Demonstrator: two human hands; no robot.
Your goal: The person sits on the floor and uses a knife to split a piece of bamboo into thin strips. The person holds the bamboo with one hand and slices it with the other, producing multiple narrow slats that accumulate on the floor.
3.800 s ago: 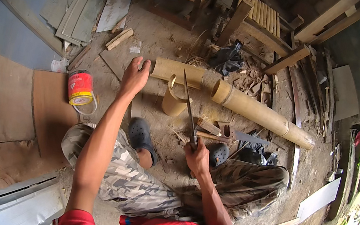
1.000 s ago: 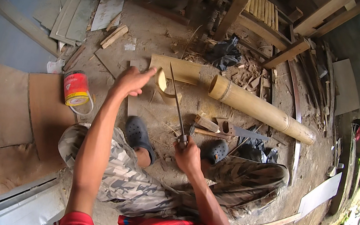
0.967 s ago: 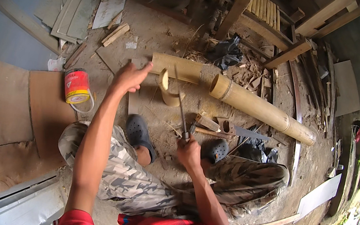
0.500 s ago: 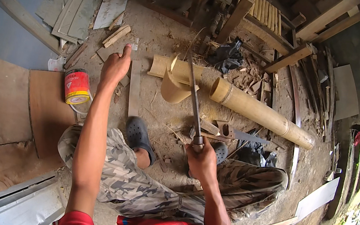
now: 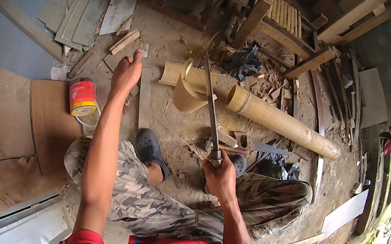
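Note:
My right hand (image 5: 221,178) grips the handle of a machete (image 5: 212,104), whose long narrow blade points up and away from me. My left hand (image 5: 126,73) is held out over the floor, fingers curled in and thumb extended, with nothing visible in it. Left of the blade stands a short, curved piece of split bamboo (image 5: 186,97) with a jagged top. Behind it a split bamboo half (image 5: 169,73) lies on the ground. To the right of the blade rests a thick bamboo pole (image 5: 282,122).
A handsaw (image 5: 268,148) lies beyond my right foot, beside wood scraps and a black plastic bag (image 5: 274,166). At the left is a red and yellow can (image 5: 82,96). Bamboo-slatted wooden furniture (image 5: 283,21) stands at the back, near another black bag (image 5: 246,63).
The view has shifted slightly. Both hands stay nearly where they were, the machete still in my right hand; the bamboo pieces have not visibly moved.

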